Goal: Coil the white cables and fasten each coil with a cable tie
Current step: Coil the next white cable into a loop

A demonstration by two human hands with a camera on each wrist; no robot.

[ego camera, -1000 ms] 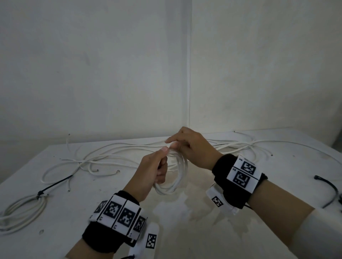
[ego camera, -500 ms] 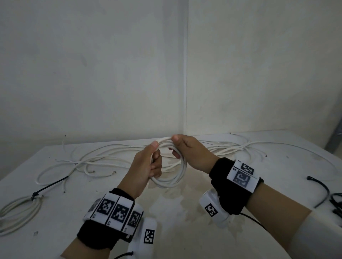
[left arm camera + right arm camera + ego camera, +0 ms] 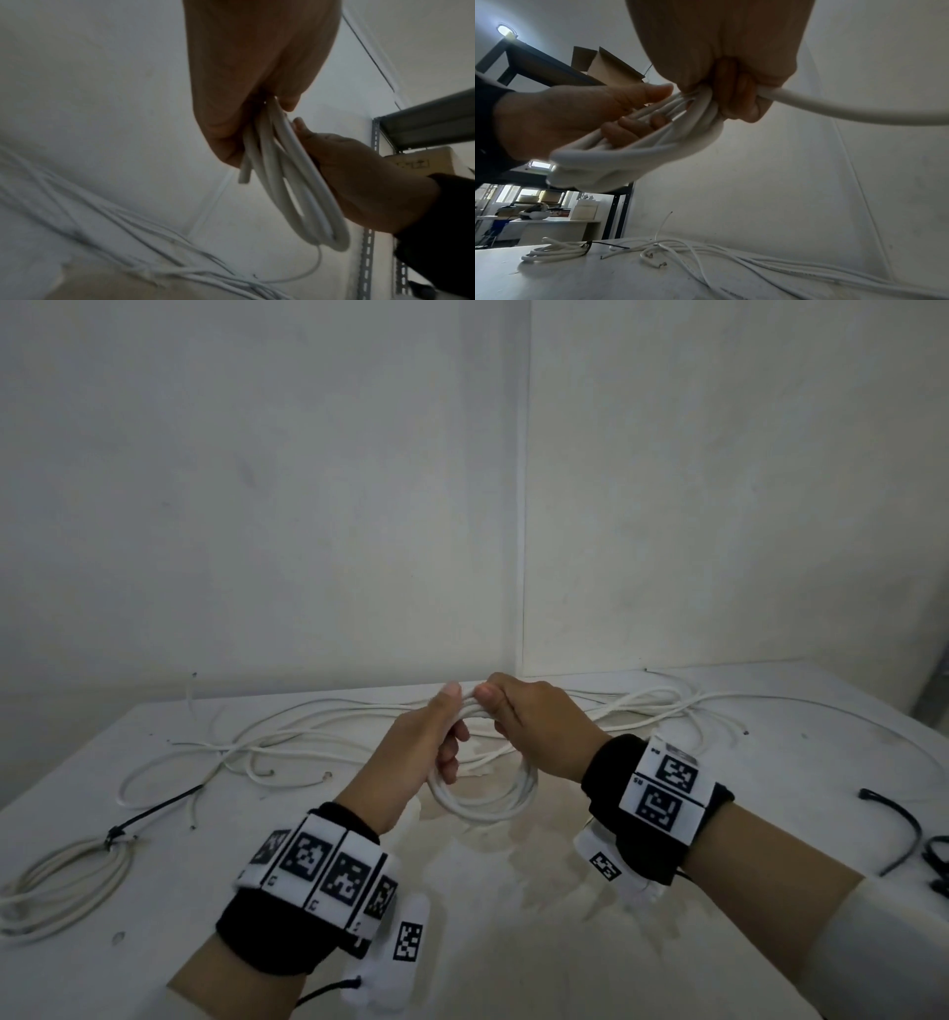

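Plain white walls meeting at a corner stand behind a white, stained tabletop (image 3: pixel 513 916). Above it, a partly wound coil of white round cable (image 3: pixel 482 801) is held clear of the surface by both hands. The left hand (image 3: pixel 416 757) is closed round the coil's top, thumb pressed over the gathered turns, fingers curled through the loop. The right hand (image 3: pixel 534 726) is clenched on the same bundle just beside it, with the free run of cable (image 3: pixel 859 109) leaving that fist toward the person's right. The coil hangs below both grips, its plane roughly upright. A cut end (image 3: pixel 244 176) is seen protruding below the left fingers. Loose white cables (image 3: pixel 318 747) lie spread across the far tabletop; a finished coil bound with a black tie (image 3: pixel 61 880) rests at far left, and spare black cable ties (image 3: pixel 898 834) at far right. Judged step: winding in progress. The unwound length lies to the right, nearer the right hand, so the next turn would likely be fed from that side.
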